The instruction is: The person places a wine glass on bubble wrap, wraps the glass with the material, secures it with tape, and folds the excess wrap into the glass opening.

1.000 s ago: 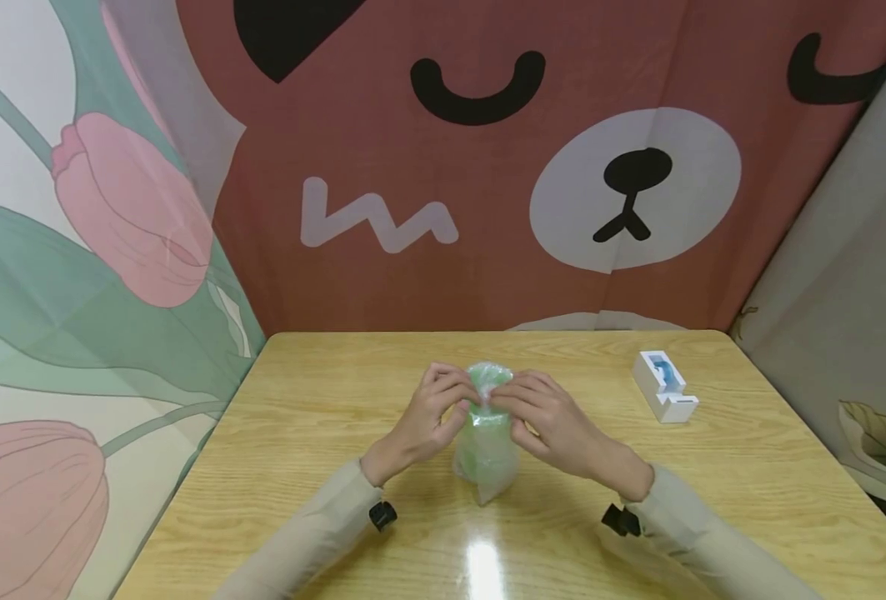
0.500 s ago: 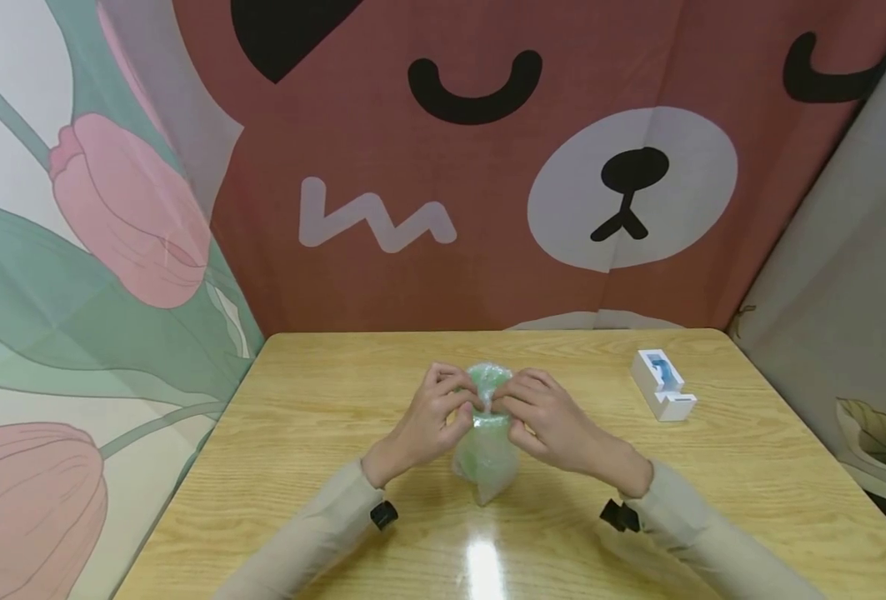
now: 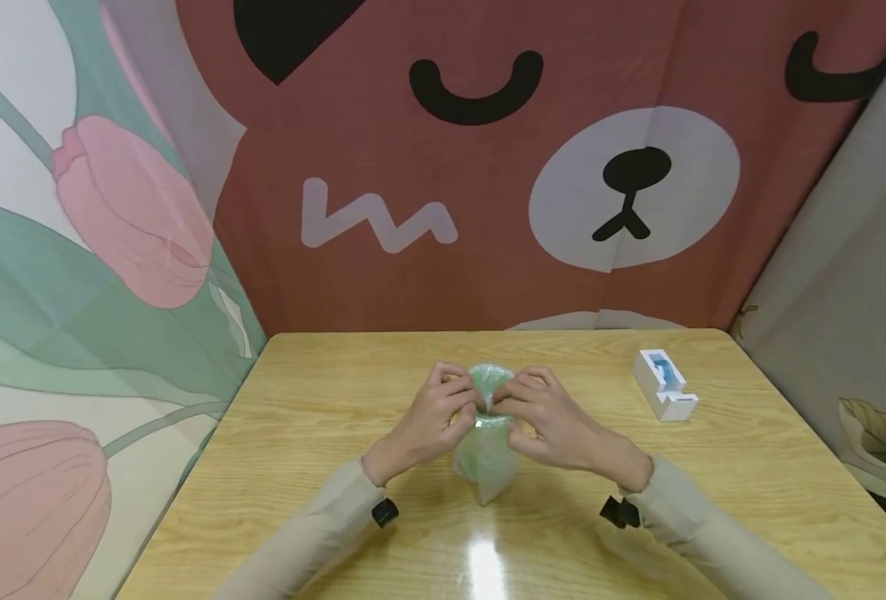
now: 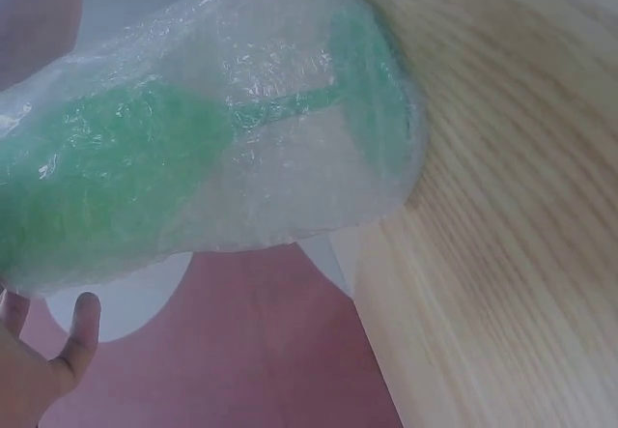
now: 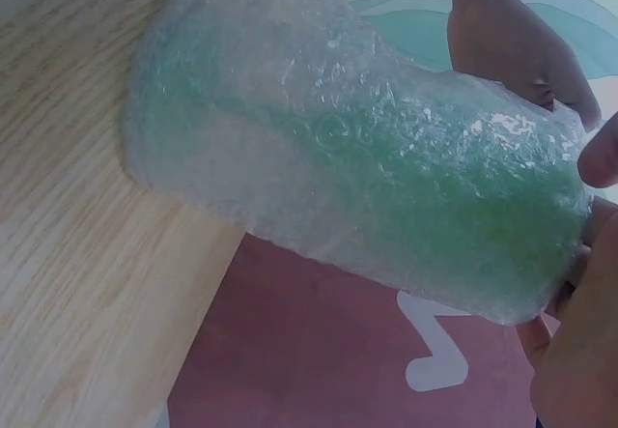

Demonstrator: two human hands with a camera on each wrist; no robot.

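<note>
A green stemmed glass (image 4: 116, 167) stands upright on the wooden table, wrapped all round in clear bubble wrap (image 3: 486, 467). Its bowl, thin stem and round foot show blurrily through the plastic in the left wrist view. At the top of the bundle, my left hand (image 3: 438, 410) holds the edge of the wrap from the left with curled fingers. From the right, my right hand (image 3: 551, 417) pinches the same top edge, its fingertips close to those of the left. The hands partly hide the rim of the glass. A loose corner of wrap hangs down at the front.
A white tape dispenser (image 3: 665, 387) with a blue roll stands at the back right of the wooden table (image 3: 322, 392). Printed cloth (image 3: 382, 283) hangs just behind the table's far edge, and more cloth hangs at both sides.
The fingertips have shifted slightly at the top of the bundle, working the wrap's edge. The wrapped glass and the tape dispenser have stayed in place.
</note>
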